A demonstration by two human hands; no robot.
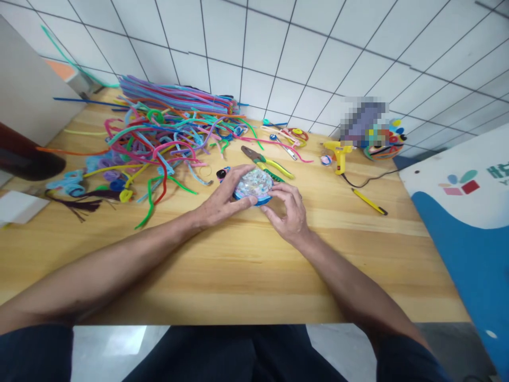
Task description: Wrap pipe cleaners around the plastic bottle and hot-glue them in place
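A round, flat piece (253, 183) with a clear, speckled, multicoloured top and a blue rim is between my hands above the wooden table. My left hand (226, 195) grips its left side, fingers behind and thumb on the front of the rim. On the other side my right hand (290, 211) has its fingers bent round the right edge, the thumb near the lower rim. Just behind it lie pliers (274, 163) with yellow-green handles, jaws toward the back left. A small dark round bead-like thing (221, 174) shows beside my left fingers.
A tangle of pipe cleaners (159, 138) covers the back left, with a bundle of straight ones (178, 95) behind. At the right stand a yellow glue gun (340, 155) with a black cord and a colourful basket (384, 148). A yellow utility knife (369, 201) lies nearer.
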